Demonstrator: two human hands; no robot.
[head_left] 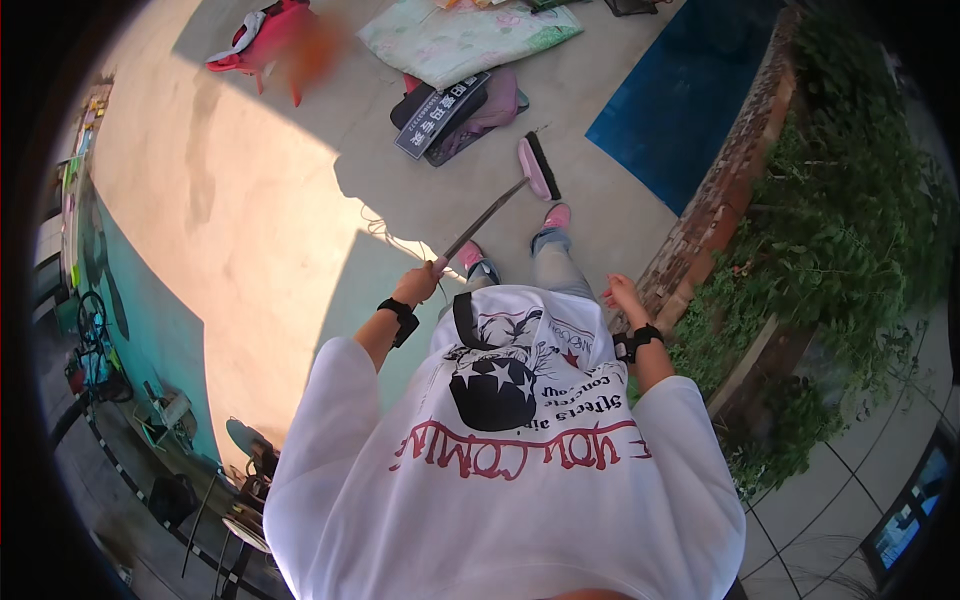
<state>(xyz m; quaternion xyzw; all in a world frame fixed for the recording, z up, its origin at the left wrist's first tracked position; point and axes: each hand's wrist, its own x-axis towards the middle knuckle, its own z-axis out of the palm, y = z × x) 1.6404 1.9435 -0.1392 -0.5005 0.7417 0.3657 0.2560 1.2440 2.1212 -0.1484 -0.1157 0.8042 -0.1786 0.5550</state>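
Note:
My left hand (415,285) is closed round the grip end of a broom (487,222), out in front of my left side. The broom's handle slants away to the right, and its pink head with dark bristles lies on the concrete just beyond my pink shoes. Over by my right hip, my right hand (622,293) hangs with loosely bent fingers and nothing in it. Black bands circle both wrists. Past the broom head, a dark sign board (440,115) with white lettering rests on a purple-grey mat or bag (480,130).
A pale flowered cloth (465,40) lies at the far middle, with a red item (262,45) to its left. On the right are a blue sheet (680,100), a low brick edging (725,205) and leafy plants (830,200). A bicycle (95,345) stands far left.

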